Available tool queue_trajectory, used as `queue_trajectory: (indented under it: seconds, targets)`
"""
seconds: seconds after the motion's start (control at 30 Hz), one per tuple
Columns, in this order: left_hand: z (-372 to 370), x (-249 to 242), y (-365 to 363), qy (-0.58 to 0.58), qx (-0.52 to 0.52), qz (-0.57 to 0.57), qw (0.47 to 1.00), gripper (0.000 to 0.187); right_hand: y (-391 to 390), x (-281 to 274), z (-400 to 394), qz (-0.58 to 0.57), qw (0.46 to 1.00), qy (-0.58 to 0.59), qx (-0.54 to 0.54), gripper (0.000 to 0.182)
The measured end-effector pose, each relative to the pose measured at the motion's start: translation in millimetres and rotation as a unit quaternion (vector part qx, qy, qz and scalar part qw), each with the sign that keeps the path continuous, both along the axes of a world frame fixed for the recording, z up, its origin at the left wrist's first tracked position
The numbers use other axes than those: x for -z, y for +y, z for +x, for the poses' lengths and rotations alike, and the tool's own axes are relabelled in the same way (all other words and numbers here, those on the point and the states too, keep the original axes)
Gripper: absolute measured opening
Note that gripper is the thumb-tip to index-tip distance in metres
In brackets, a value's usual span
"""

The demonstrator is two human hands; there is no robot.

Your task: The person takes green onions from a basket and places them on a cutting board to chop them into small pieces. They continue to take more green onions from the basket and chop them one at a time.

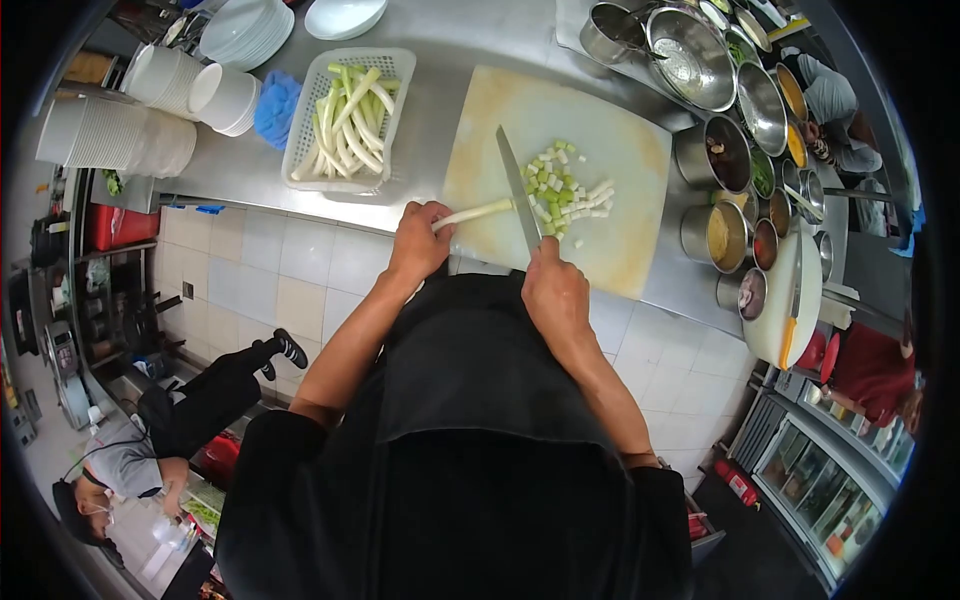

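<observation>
My left hand (421, 242) is closed around one end of a pale spring onion stalk (478, 213), which lies across the near left part of the cutting board (622, 140). The fingers of my right hand (557, 290) wrap the handle of a kitchen knife (517, 182). Its long blade points away from me and stands at the stalk's right end. Just right of the blade lies a loose heap of chopped spring onion (553, 185), green and white pieces mixed. More whole stalks (350, 125) fill a white plastic basket (300, 150) left of the board.
Metal pots and bowls (712, 150) crowd the counter's right side, beside a round board (768, 335) bearing a yellow-handled knife (791, 310). Stacked white bowls (115, 135), plates (245, 35) and a blue cloth (277, 108) stand at left. Other people (130, 450) are nearby on both sides.
</observation>
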State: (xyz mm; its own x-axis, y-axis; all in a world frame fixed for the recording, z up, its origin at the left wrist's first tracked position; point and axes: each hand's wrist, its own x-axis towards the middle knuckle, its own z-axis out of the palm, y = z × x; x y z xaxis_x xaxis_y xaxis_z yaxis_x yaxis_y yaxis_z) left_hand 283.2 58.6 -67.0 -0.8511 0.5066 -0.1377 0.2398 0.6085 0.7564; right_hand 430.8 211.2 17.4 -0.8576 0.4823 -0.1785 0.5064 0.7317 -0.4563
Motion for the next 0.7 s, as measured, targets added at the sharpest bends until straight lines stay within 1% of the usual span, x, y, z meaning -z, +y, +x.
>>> queue_trajectory:
  seconds: [0.03, 0.1, 0.17, 0.2, 0.27, 0.33, 0.4, 0.47, 0.53, 0.63, 0.67, 0.7]
  targets:
    - [0.9, -1.5, 1.7, 0.009, 0.004, -0.007, 1.0, 0.019, -0.3, -4.0, -0.5, -0.018, 1.0, 0.013, 0.003, 0.016]
    - [2.0, -0.9, 4.1, 0.019, 0.011, -0.014, 1.0, 0.019, 2.2, 15.5, -2.6, 0.002, 1.0, -0.004, -0.009, 0.014]
    - [1.6, 2.3, 3.0, 0.078, 0.033, -0.025, 0.996, 0.02, 3.4, 27.5, 0.4, 0.017, 0.999, -0.017, -0.021, 0.012]
    - [-0.9, 0.0, 4.8, 0.081, 0.033, -0.027, 0.996, 0.02, 4.1, 15.4, -2.4, 0.014, 1.0, -0.015, -0.013, 0.011]
    - [2.3, -5.8, 6.5, 0.085, 0.033, 0.0, 0.996, 0.014, -0.4, 3.3, 0.6, 0.005, 1.0, -0.02, -0.003, 0.01]
    - [1.5, -4.9, 9.4, 0.089, 0.038, -0.003, 0.995, 0.014, -2.6, -1.0, -0.2, -0.012, 1.0, 0.028, -0.003, 0.008]
    - [2.4, -1.7, 10.4, 0.093, 0.042, -0.007, 0.995, 0.014, 1.4, 20.5, -1.8, 0.0, 1.0, 0.013, -0.006, 0.011]
    - [1.4, 3.9, 10.8, 0.113, 0.044, 0.013, 0.992, 0.015, 3.1, 34.0, 0.0, 0.009, 1.0, 0.002, -0.01, 0.015]
    - [1.7, 0.6, 11.4, 0.107, 0.049, 0.009, 0.993, 0.015, -0.1, 9.8, 1.0, -0.012, 0.999, 0.029, 0.008, 0.014]
    - [1.3, 1.3, 17.7, 0.111, 0.051, 0.012, 0.992, 0.016, -3.4, 17.1, 0.1, -0.033, 0.999, 0.029, 0.012, 0.014]
    - [1.8, 2.4, 18.7, 0.118, 0.048, 0.013, 0.992, 0.016, -1.5, 21.2, 0.9, -0.033, 0.999, 0.029, 0.011, 0.014]
    - [2.8, 3.3, 18.4, 0.119, 0.048, 0.013, 0.992, 0.016, 1.0, 22.0, 0.3, -0.011, 1.0, 0.013, -0.011, 0.01]
